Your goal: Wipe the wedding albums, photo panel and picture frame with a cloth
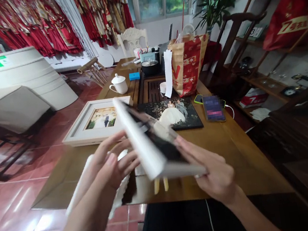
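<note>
A white-edged photo frame [146,143], blurred by motion, is tilted above the front of the table; its dark face shows a pale figure. My right hand [215,166] grips the frame's lower right corner, fingers on the face side. At the white left edge, my left hand [114,162] has its fingers stretched out and apart; whether they touch the frame cannot be made out. Under the left hand lies crumpled white wrapping [122,184]. Behind stand a light framed wedding photo [70,137] and a flat dark wedding picture [191,115], both lying on the table.
On the wooden table [235,157] are a lidded white cup [119,84], a blue box [134,76], a red-brown paper bag [188,66] and a phone [213,108] with a white cable. Two pale yellow sticks [161,186] show below the frame. Dark chairs and shelves stand right.
</note>
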Demonstrator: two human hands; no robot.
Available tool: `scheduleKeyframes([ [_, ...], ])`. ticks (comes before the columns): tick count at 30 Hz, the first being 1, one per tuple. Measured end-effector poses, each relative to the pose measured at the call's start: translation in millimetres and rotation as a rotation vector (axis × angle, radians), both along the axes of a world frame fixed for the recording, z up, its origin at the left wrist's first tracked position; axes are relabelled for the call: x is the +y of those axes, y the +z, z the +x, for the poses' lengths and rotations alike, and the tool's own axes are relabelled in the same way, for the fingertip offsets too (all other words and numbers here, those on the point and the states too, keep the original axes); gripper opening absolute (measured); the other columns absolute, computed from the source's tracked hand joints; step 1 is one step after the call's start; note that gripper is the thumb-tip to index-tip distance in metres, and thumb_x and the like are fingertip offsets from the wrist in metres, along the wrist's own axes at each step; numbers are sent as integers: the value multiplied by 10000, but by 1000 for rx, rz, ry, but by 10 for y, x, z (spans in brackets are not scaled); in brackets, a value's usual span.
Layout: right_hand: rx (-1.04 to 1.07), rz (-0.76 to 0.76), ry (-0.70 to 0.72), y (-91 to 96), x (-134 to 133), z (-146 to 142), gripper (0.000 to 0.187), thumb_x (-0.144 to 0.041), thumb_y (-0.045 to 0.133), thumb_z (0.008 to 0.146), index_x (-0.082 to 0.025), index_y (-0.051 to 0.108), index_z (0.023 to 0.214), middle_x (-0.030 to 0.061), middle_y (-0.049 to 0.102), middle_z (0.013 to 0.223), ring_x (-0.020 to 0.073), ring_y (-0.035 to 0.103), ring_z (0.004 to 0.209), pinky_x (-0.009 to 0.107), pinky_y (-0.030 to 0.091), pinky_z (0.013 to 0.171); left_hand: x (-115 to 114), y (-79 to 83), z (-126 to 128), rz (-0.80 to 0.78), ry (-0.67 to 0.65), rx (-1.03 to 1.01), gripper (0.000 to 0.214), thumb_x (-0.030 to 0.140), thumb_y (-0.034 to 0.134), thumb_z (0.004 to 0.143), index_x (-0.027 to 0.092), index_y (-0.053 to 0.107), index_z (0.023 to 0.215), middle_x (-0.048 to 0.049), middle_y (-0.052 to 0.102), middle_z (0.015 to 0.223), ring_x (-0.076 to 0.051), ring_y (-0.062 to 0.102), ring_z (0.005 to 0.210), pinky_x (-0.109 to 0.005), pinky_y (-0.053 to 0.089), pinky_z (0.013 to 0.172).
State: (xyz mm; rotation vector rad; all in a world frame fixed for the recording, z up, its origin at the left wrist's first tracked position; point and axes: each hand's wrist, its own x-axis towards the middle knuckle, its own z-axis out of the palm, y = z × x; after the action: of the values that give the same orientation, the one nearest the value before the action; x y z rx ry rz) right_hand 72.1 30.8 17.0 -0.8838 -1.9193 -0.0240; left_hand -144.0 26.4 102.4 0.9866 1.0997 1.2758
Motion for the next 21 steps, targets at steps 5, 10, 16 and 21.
scheduleKeyframes([
  [5,701,-285,-466,21,-92,12,446,-274,600,837,-128,566,1257,141,715,1068,320,679,993,397,612,752,-2,-699,323,-118,-13,3,672,381,752,742,242,458,1331,-108,458,1408,-307,367,1327,-405,353,1067],
  [10,1064,-440,-395,1,-196,-129,551,-312,519,878,-199,399,1404,107,556,1341,328,569,1179,466,573,860,-46,-1105,831,-268,-206,-446,587,441,675,814,185,480,1305,-147,567,1290,-307,522,1195,-417,445,973],
  [16,1185,-661,-305,-234,-415,-125,679,-328,537,867,-224,245,1471,129,531,1362,333,539,1208,491,538,900,-108,-1161,962,-290,13,-509,526,410,744,757,212,568,1211,-84,659,1168,-255,608,1079,-319,474,921],
  [21,1109,-590,-189,-402,-615,327,544,-441,334,929,-276,288,1445,114,530,1355,297,547,1192,475,541,849,-113,-1172,666,-362,72,-327,480,433,732,756,189,608,1151,-76,703,1063,-253,665,943,-307,513,819],
])
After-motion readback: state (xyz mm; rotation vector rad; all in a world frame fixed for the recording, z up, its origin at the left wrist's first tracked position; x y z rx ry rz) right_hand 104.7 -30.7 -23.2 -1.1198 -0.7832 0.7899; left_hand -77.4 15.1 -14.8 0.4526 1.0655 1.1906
